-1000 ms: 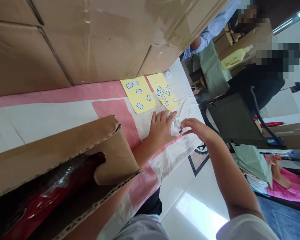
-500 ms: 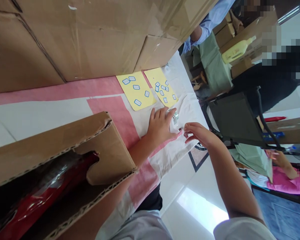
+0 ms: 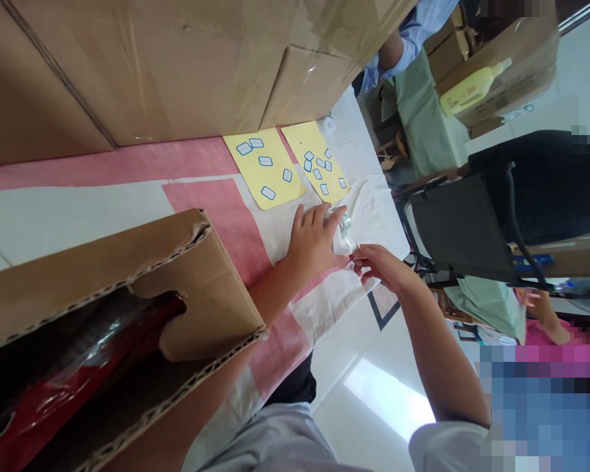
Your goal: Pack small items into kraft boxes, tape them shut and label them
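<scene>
A small clear-and-white object (image 3: 345, 227) lies on the cloth-covered table near its edge; its kind cannot be made out. My left hand (image 3: 313, 241) wraps round it from the left, thumb below and fingers above, partly covering it. From the right, my right hand (image 3: 382, 267) meets the lower end of the object, its thumb and index finger pinched together there. What the fingertips hold is too small to tell. Just beyond my left hand lie two yellow sheets, a left sheet (image 3: 278, 187) and a right sheet (image 3: 302, 143), both with several small blue-edged labels on them.
Large taped cardboard boxes (image 3: 201, 85) line the table's far side. An open carton (image 3: 221, 288) with red plastic-wrapped contents stands close on the left, over my left forearm. Beyond the table edge are a dark chair (image 3: 465, 226), a yellow bottle (image 3: 472, 88) and other people.
My right hand has moved left to the lower end of the clear-and-white object, closing the gap that was there. My left hand has stayed round it. The view has shifted slightly.
</scene>
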`<state>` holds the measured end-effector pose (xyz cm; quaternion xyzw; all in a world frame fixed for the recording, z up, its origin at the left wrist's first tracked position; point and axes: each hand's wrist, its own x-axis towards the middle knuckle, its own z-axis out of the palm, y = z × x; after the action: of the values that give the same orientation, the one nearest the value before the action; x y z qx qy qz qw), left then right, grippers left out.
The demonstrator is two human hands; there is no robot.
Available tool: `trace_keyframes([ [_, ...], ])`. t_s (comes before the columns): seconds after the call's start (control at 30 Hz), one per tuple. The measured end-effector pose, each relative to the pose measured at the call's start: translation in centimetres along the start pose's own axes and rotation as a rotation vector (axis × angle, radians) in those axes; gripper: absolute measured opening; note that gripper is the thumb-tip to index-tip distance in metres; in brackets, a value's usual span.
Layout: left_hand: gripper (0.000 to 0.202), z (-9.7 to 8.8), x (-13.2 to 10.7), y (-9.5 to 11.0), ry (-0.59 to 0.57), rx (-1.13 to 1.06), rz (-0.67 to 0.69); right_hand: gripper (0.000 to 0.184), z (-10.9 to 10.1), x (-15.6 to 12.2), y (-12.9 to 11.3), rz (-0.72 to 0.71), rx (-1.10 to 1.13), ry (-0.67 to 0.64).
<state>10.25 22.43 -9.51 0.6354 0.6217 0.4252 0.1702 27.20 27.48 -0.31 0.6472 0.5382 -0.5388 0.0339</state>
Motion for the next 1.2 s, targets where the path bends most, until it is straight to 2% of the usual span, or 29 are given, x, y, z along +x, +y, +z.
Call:
trace_keyframes([
  [0.17, 0.088, 0.4, -0.1, 0.2, 0.052, 0.001, -0.019, 0.028, -1.1, -0.7, 2.9, 0.090, -0.136, -0.047],
  [0.3, 0.087, 0.4, -0.1, 0.1, 0.049, 0.005, -0.013, 0.031, -1.8, -1.0, 4.5, -0.001, 0.055, -0.083],
  [0.47, 0.095, 0.0, -0.1, 0.0, -0.003, 0.018, 0.002, 0.035, -1.4, 0.1, 4.6, -0.238, 0.169, -0.058],
  [0.7, 0.100, -0.2, 0.0, 0.1, -0.018, 0.017, 0.003, 0.028, -0.7, 2.3, 4.8, -0.397, 0.200, -0.025],
  [1.07, 0.096, -0.4, 0.1, 0.0, -0.025, 0.019, 0.003, 0.039, -0.1, 2.7, 5.4, -0.457, 0.402, -0.071],
  [1.2, 0.094, -0.3, 0.1, 0.0, -0.029, 0.027, 0.002, 0.036, 0.0, 3.2, 5.6, -0.492, 0.456, -0.101],
])
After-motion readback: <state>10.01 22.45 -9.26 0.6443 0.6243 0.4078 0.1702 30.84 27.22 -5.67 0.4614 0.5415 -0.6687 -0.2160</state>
